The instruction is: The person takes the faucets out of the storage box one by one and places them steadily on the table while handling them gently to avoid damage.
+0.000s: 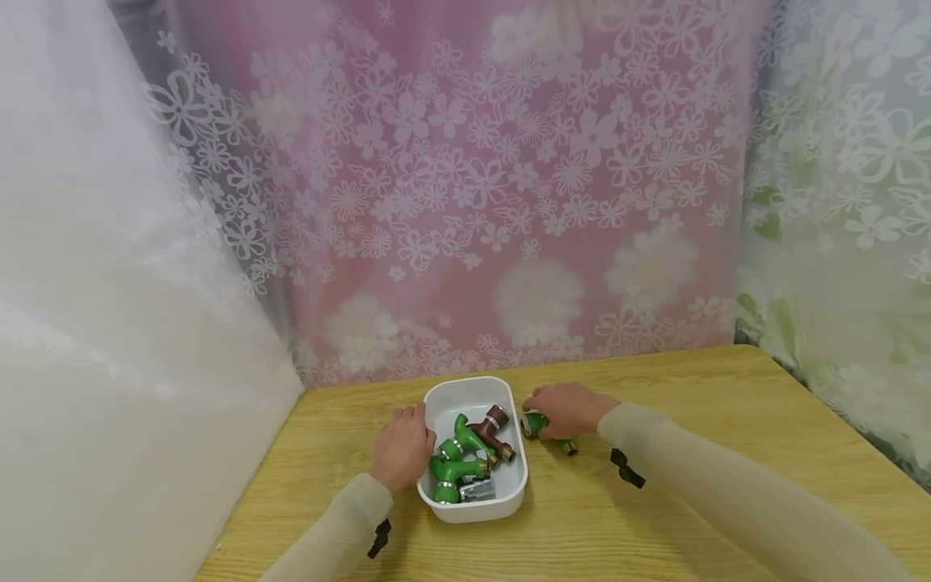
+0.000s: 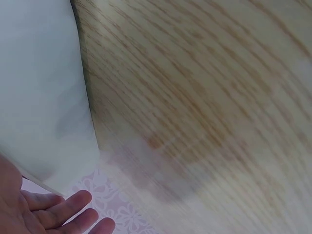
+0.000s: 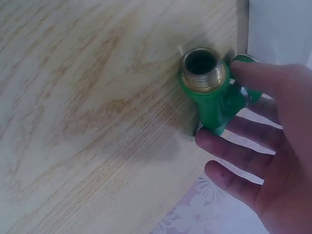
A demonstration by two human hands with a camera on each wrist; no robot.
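Observation:
My left hand (image 1: 403, 447) holds the left rim of a white plastic basin (image 1: 487, 512); its fingers (image 2: 70, 201) bend at the rim in the left wrist view. Inside lie green taps (image 1: 460, 469), a dark brown tap (image 1: 491, 428) and a silvery piece (image 1: 478, 490). Just right of the basin, my right hand (image 1: 570, 410) grips another green tap (image 3: 212, 107) low over the table, thumb on one side and fingers on the other. That tap's threaded brass end faces the right wrist camera.
The wooden table (image 1: 655, 517) reaches back to a pink flowered curtain (image 1: 473, 202). A whitish sheet (image 1: 131, 323) hangs along the left side, and a pale flowered curtain (image 1: 851, 242) hangs at the right.

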